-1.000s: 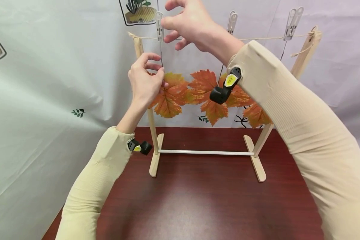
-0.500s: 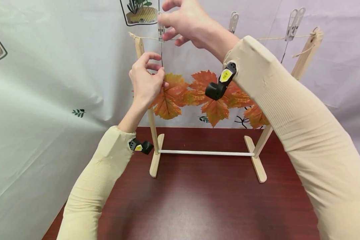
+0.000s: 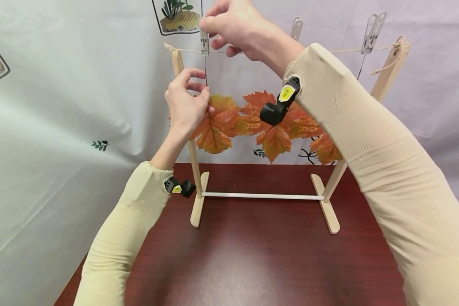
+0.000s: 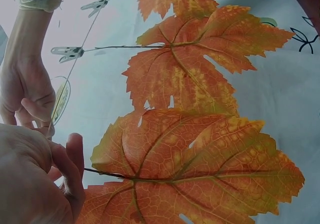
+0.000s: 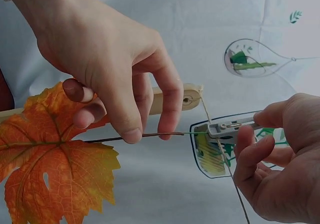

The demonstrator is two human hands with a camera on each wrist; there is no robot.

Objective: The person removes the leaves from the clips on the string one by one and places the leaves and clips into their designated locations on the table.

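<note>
My left hand [image 3: 187, 100] pinches the dark stem of the leftmost orange maple leaf [image 3: 213, 131]; the right wrist view shows thumb and fingers along that stem. Above it, a white clothespin [image 3: 204, 42] stands on the string, the top of the stem at its lower end. My right hand [image 5: 285, 164] holds this clothespin's upper end between thumb and finger, as the right wrist view shows. In the left wrist view the left hand [image 4: 35, 176] covers the clothespin, and the right hand [image 4: 25, 87] appears behind it.
A wooden frame [image 3: 195, 168] with a white crossbar [image 3: 260, 196] stands on the dark red table [image 3: 252, 255]. Two more maple leaves, one the middle leaf [image 3: 273, 140], hang from the string by clothespins, such as the right one [image 3: 374, 34]. A printed white cloth [image 3: 61, 106] hangs behind.
My right hand has moved slightly left onto the clothespin, and its spread fingers have closed in on the upper end. The left hand stays at the stem.
</note>
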